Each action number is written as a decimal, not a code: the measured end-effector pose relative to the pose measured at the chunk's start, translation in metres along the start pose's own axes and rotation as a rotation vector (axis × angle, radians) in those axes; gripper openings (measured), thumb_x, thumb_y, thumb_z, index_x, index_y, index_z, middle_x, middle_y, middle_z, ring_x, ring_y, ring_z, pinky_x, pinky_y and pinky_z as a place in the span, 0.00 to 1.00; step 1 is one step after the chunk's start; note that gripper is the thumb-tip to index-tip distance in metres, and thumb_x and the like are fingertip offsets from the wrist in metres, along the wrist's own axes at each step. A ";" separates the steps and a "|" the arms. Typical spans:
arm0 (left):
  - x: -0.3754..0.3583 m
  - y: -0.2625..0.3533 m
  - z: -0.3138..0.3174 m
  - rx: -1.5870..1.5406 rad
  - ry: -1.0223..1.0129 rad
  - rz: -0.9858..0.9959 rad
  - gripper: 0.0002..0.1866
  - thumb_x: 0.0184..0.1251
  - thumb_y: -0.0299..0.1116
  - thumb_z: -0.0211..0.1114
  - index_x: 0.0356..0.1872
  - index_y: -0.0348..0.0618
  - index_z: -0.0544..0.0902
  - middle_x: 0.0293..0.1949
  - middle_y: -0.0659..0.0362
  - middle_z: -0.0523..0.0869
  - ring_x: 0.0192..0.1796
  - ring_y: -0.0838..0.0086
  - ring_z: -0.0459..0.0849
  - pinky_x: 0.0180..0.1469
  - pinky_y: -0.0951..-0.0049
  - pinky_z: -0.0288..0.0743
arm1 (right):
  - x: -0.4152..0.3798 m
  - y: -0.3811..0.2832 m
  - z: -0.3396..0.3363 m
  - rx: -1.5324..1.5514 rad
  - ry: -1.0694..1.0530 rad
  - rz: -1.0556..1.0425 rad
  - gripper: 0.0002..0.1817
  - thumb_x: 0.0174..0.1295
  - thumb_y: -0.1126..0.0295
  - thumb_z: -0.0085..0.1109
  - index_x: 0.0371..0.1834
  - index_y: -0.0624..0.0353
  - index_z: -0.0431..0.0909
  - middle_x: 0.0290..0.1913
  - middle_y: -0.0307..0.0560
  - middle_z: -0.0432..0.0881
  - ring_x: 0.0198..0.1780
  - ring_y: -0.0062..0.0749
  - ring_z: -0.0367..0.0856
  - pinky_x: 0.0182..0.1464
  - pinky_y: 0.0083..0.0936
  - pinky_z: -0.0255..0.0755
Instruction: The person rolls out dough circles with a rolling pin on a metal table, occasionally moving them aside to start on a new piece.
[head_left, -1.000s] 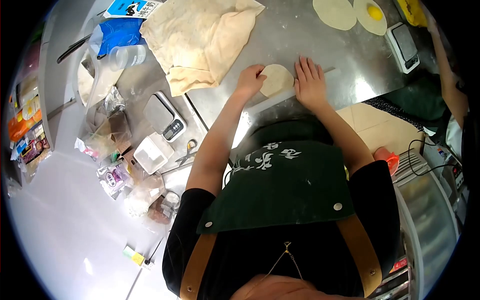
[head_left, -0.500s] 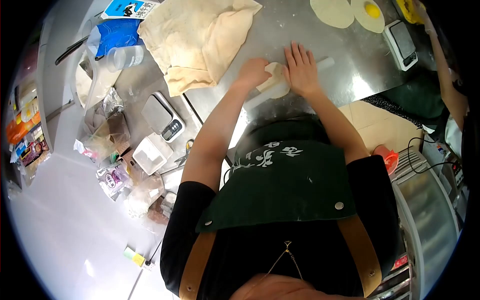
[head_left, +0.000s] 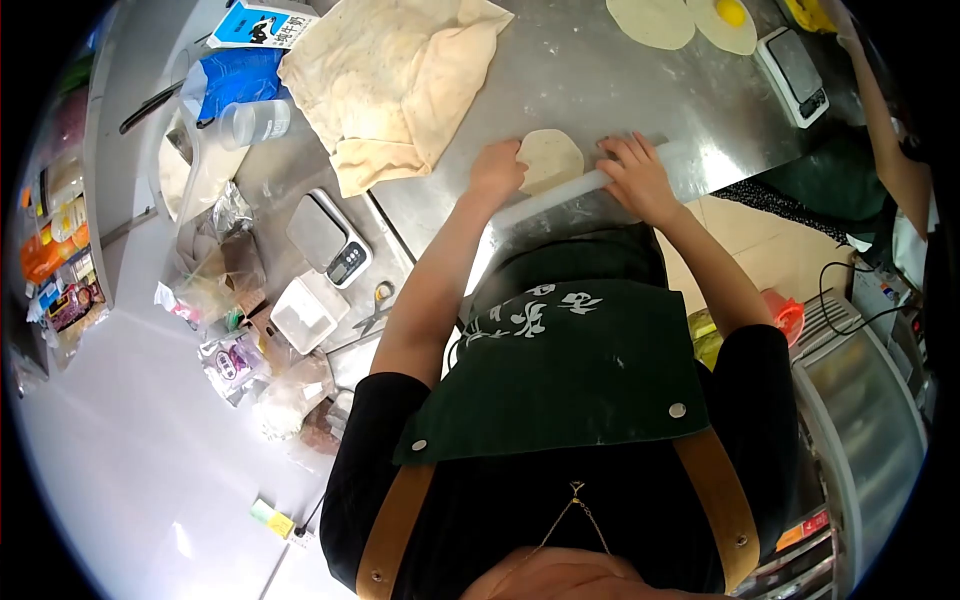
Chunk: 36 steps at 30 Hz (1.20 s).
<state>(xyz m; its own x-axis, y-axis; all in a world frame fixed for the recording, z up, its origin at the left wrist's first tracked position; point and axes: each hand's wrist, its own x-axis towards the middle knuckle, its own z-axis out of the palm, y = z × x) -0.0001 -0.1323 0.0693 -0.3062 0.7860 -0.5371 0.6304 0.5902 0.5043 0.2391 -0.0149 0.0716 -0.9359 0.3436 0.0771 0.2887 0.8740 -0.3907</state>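
A small round dough wrapper (head_left: 552, 160) lies on the steel worktop. My left hand (head_left: 497, 170) is closed at its left edge, with fingertips pinching the rim. Just below the dough, a white rolling pin (head_left: 548, 203) slants up to the right, touching or overlapping the near edge. My right hand (head_left: 638, 180) rests on the pin's right part with bent fingers over it. Farther up the worktop are two larger flat dough rounds (head_left: 652, 22), one of them bearing a yellow ball (head_left: 730, 12). Left of my hands, a cream cloth (head_left: 400, 90) is spread out.
A digital scale (head_left: 793, 75) sits at the right, near another person's arm (head_left: 885, 120). On the left are a second scale (head_left: 328, 238), a white tub (head_left: 307, 312), scissors (head_left: 377, 308), a clear cup (head_left: 255, 122) and a milk carton (head_left: 262, 24).
The rolling pin has come back toward me, uncovering more of the dough. My right hand has gone from flat to bent fingers and shifted right and nearer. My left hand stays by the dough's edge.
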 end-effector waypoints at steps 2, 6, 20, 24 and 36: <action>0.001 -0.001 -0.002 0.017 -0.062 -0.044 0.12 0.59 0.32 0.64 0.42 0.40 0.82 0.40 0.46 0.85 0.45 0.52 0.82 0.46 0.58 0.75 | 0.010 -0.001 0.004 0.005 -0.004 0.005 0.19 0.48 0.64 0.68 0.44 0.52 0.76 0.55 0.46 0.73 0.62 0.41 0.69 0.71 0.46 0.54; 0.005 -0.003 -0.007 0.014 -0.087 -0.080 0.13 0.59 0.32 0.64 0.44 0.40 0.82 0.40 0.47 0.85 0.46 0.55 0.83 0.47 0.60 0.76 | 0.033 -0.007 0.024 -0.026 0.124 0.139 0.19 0.55 0.61 0.62 0.49 0.55 0.75 0.60 0.49 0.71 0.64 0.44 0.67 0.70 0.48 0.54; 0.036 -0.013 0.000 -0.396 -0.017 0.087 0.12 0.57 0.31 0.65 0.41 0.37 0.85 0.31 0.54 0.86 0.32 0.72 0.81 0.36 0.72 0.73 | 0.041 -0.024 0.042 -0.235 0.224 0.348 0.27 0.56 0.62 0.54 0.61 0.60 0.72 0.66 0.55 0.69 0.67 0.52 0.65 0.66 0.54 0.57; 0.034 -0.008 -0.003 -0.335 -0.047 0.073 0.12 0.56 0.32 0.66 0.40 0.39 0.85 0.34 0.52 0.87 0.36 0.64 0.84 0.39 0.68 0.75 | 0.026 -0.025 0.056 -0.200 0.176 0.357 0.27 0.62 0.61 0.50 0.65 0.57 0.67 0.69 0.53 0.65 0.70 0.50 0.62 0.68 0.53 0.54; -0.016 0.038 -0.010 0.072 0.083 0.276 0.09 0.59 0.29 0.62 0.39 0.37 0.81 0.38 0.46 0.83 0.43 0.50 0.81 0.45 0.56 0.74 | -0.033 -0.016 0.025 0.041 0.071 0.114 0.23 0.46 0.68 0.67 0.49 0.53 0.76 0.63 0.49 0.69 0.67 0.44 0.65 0.70 0.48 0.54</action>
<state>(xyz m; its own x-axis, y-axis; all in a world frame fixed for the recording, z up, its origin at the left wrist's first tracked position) 0.0216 -0.1207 0.1033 -0.1718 0.9291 -0.3275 0.7458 0.3399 0.5730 0.2599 -0.0490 0.0526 -0.8805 0.4646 0.0940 0.3827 0.8138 -0.4374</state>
